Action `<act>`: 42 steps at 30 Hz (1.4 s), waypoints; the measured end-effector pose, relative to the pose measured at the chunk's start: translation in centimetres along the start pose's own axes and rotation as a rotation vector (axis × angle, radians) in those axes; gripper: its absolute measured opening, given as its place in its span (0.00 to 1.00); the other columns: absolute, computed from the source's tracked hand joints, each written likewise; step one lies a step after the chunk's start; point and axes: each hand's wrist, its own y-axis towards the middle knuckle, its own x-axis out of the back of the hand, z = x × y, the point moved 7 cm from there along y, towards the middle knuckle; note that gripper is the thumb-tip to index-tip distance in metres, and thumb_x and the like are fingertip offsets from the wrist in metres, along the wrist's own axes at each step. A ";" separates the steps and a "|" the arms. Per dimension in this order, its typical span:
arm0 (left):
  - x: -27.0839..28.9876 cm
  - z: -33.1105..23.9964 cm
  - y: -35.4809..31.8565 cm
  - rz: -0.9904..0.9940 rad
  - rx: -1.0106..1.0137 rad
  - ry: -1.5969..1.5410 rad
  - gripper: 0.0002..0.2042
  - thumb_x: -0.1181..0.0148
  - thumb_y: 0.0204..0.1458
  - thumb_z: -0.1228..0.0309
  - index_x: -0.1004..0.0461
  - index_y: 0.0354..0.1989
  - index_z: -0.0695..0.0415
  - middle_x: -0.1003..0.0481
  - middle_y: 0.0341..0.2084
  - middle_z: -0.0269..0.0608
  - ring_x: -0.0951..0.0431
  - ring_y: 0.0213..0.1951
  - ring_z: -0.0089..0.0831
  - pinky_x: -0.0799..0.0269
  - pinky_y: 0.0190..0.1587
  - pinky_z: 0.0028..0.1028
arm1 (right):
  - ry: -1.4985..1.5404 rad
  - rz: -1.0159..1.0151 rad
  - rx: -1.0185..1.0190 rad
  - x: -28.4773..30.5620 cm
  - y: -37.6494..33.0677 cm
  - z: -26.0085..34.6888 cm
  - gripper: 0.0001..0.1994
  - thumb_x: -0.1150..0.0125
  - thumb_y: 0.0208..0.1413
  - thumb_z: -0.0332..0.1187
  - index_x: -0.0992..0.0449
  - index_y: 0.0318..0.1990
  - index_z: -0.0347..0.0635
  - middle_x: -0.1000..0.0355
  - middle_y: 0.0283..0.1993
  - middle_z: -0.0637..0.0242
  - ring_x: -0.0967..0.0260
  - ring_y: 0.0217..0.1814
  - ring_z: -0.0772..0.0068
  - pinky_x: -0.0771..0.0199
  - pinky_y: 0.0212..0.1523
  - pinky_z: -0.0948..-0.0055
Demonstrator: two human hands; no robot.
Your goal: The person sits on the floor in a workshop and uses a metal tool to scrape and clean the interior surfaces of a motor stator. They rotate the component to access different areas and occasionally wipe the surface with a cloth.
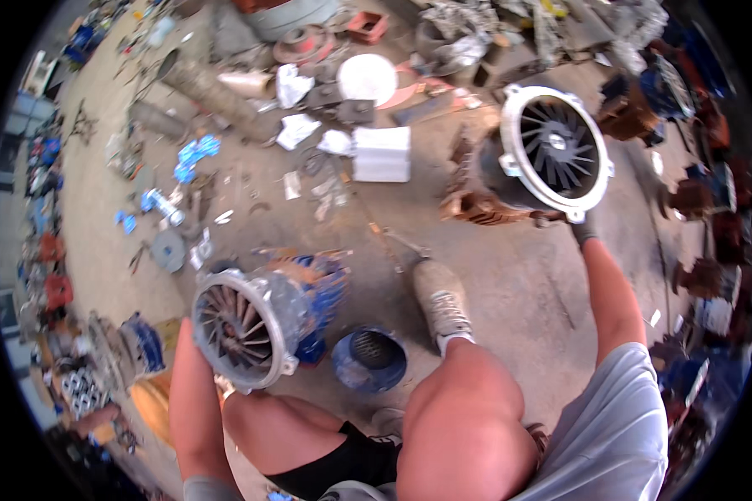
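Overhead, right hand (583, 227) fingers clamped on the black motor (526, 163), fan end up; left hand hidden behind the blue motor (263, 313).

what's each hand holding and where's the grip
Right hand grips the lower rim of the black-finned, white-rimmed motor. Left hand, hidden behind the blue-bodied grey finned motor: grip cannot be told.

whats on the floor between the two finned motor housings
In the head view, between the blue housing by the left hand and the black housing the right hand holds, lies dusty concrete floor crossed by a thin rod, plus the person's shoe.
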 end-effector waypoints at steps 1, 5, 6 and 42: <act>1.0 -1.2 -3.1 -0.065 0.009 0.048 0.17 0.47 0.74 0.58 0.19 0.53 0.58 0.18 0.45 0.48 0.17 0.46 0.42 0.16 0.55 0.43 | -0.109 0.026 -0.061 -3.0 2.4 1.1 0.18 0.40 0.75 0.33 0.28 0.67 0.37 0.23 0.64 0.48 0.22 0.63 0.58 0.23 0.65 0.53; -7.1 -7.6 -7.3 -0.052 0.147 0.268 0.13 0.33 0.63 0.70 0.16 0.52 0.63 0.14 0.43 0.45 0.14 0.44 0.34 0.14 0.50 0.33 | -0.422 0.157 -0.243 -11.0 3.0 5.2 0.17 0.40 0.74 0.35 0.24 0.63 0.36 0.20 0.61 0.46 0.21 0.62 0.49 0.22 0.64 0.50; -7.2 -7.6 -7.2 -0.060 0.144 0.247 0.13 0.34 0.64 0.69 0.16 0.52 0.64 0.14 0.43 0.46 0.14 0.44 0.34 0.14 0.50 0.34 | -0.449 0.152 -0.235 -11.3 3.2 5.5 0.17 0.40 0.73 0.36 0.23 0.62 0.36 0.20 0.61 0.45 0.21 0.62 0.47 0.22 0.64 0.50; -23.9 -14.8 -19.7 -0.775 -0.355 1.427 0.47 0.36 0.61 0.33 0.31 0.74 0.63 0.26 0.64 0.67 0.26 0.67 0.64 0.31 0.72 0.53 | 0.634 0.040 0.537 28.7 -21.7 66.9 0.16 0.37 0.77 0.34 0.23 0.62 0.32 0.18 0.53 0.59 0.25 0.43 0.76 0.23 0.45 0.73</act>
